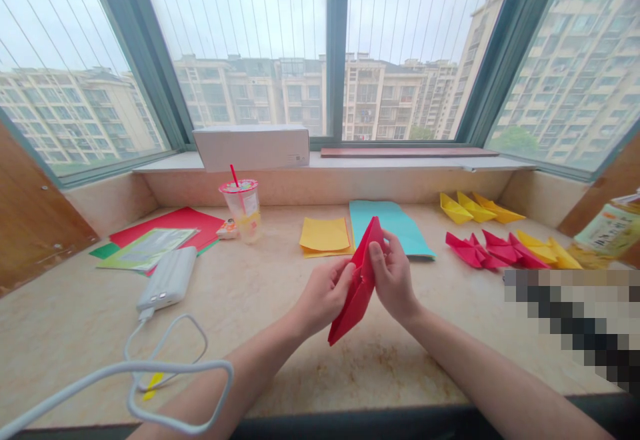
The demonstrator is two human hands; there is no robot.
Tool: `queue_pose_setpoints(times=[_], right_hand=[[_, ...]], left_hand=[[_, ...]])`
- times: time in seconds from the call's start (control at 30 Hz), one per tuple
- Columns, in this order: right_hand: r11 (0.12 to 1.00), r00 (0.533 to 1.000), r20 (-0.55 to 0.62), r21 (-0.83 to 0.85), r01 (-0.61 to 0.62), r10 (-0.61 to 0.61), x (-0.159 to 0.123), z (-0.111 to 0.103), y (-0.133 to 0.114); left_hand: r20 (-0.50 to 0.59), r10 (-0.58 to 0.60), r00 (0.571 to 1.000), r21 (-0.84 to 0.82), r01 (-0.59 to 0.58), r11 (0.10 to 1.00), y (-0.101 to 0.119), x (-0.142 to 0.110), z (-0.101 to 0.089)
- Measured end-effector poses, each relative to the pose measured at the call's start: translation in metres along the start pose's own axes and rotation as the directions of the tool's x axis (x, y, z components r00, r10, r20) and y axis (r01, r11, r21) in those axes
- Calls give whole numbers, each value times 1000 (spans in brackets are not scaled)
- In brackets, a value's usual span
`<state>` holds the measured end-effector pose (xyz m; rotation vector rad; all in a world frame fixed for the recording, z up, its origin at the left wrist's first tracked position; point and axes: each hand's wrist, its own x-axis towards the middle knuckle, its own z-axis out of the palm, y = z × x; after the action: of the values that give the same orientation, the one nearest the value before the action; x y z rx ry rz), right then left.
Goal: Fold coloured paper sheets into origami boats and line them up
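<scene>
A piece of folded red paper is held up over the middle of the counter, tilted with its upper point leaning right. My left hand pinches its left side with thumb and fingers. On the other side, my right hand grips the upper part, thumb on the near face. Behind the hands lie a small stack of yellow paper squares and a stack of light blue paper. Folded red paper shapes and folded yellow paper shapes sit in rows at the right.
At left are a white power bank with a looping white cable, red paper sheets and a plastic cup with a straw. A bottle lies at far right. A white box stands on the window ledge.
</scene>
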<state>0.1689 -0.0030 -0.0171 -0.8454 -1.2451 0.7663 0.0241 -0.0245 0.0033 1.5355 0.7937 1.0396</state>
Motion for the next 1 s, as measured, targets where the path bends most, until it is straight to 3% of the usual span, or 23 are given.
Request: queue_pose_setpoints(times=[0.17, 0.27, 0.47, 0.53, 0.7, 0.8, 1.0], right_hand=[[1000, 998, -62, -6, -4, 4, 0, -1, 3], [999, 997, -71, 37, -5, 8, 2, -2, 4], [998, 982, 179, 1, -55, 54, 7, -8, -4], [997, 978, 197, -33, -70, 76, 8, -9, -6], [992, 974, 191, 29, -126, 118, 5, -8, -7], [984, 968, 209, 83, -159, 139, 4, -7, -9], [981, 960, 237, 89, -174, 149, 8, -9, -11]], left_hand=[[110, 31, 993, -35, -27, 999, 2, -2, 0], [90, -29, 995, -75, 36, 997, -2, 0, 2], [-10, -120, 993, -214, 115, 970, -6, 6, -4], [-9, -145, 989, -248, 138, 959, -4, 7, -7], [165, -204, 965, -322, 249, 914, -1, 2, -5], [237, -232, 943, -298, 298, 907, 0, -1, -3], [260, -244, 934, -120, 282, 952, 4, 1, -8]])
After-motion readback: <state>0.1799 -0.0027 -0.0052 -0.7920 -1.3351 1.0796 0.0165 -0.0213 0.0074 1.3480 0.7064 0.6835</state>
